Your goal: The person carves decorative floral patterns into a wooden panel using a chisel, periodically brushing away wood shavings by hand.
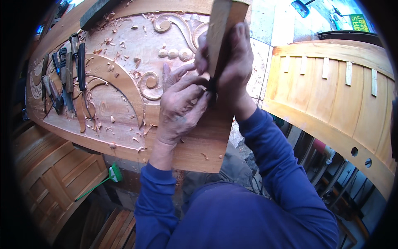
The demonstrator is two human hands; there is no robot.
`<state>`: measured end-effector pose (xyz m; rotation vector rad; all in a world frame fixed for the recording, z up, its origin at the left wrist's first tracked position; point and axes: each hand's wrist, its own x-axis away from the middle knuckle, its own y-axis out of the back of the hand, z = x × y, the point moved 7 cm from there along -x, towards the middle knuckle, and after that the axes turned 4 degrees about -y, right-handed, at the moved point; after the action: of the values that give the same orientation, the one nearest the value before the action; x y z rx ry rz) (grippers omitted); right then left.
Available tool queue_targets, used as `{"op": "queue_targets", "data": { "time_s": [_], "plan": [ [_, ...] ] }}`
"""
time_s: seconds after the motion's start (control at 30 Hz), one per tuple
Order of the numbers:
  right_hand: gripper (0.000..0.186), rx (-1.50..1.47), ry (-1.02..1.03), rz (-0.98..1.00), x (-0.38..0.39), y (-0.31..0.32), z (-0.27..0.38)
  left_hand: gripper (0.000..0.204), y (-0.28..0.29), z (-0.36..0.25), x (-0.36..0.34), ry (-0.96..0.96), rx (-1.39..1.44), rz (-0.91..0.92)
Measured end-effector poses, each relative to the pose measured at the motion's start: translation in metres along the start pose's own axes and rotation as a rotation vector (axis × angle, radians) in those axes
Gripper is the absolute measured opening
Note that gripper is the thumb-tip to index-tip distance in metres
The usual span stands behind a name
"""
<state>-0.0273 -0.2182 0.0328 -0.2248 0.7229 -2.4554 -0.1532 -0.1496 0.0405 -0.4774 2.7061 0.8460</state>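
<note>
My right hand (pixel 237 68) is wrapped round a thick, squared wooden block (pixel 226 29), which stands tilted up above the right end of a carved wooden panel (pixel 188 155). Close against the block's lower end is a small dark piece (pixel 212 86), partly hidden by my fingers. My left hand (pixel 179 108) has its fingers bent and pinched together at that dark piece; what exactly they grip is hidden. Under and beyond my hands, the panel bears raised scrolls (pixel 150 85) and a row of round beads (pixel 173 53).
Several carving tools (pixel 68 70) lie bunched on the panel's left part, among wood shavings (pixel 137 62). A dark bar (pixel 96 14) rests at the far edge. Right stands a wooden door panel (pixel 327 93) with small strips on it. A green broom (pixel 115 172) leans lower left by another door (pixel 62 182).
</note>
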Motion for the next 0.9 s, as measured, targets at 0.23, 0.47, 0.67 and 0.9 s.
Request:
{"op": "queue_targets", "data": {
  "time_s": [0.23, 0.47, 0.67, 0.9],
  "plan": [
    [0.053, -0.38, -0.105, 0.004, -0.018, 0.026, -0.005, 0.025, 0.014, 0.011, -0.002, 0.072, 0.157, -0.186],
    [0.042, -0.194, 0.02, -0.302, 0.03, 0.099, 0.056, 0.037, 0.012, 0.023, 0.012, 0.265, 0.249, -0.327],
    [0.029, -0.294, -0.019, -0.555, 0.082, 0.13, 0.058, 0.04, -0.002, 0.008, 0.001, 0.147, -0.029, -0.034],
    [0.031, -0.311, 0.088, -0.66, 0.093, 0.133, 0.058, 0.047, -0.023, -0.01, 0.008, -0.106, -0.454, 0.465]
  ]
}}
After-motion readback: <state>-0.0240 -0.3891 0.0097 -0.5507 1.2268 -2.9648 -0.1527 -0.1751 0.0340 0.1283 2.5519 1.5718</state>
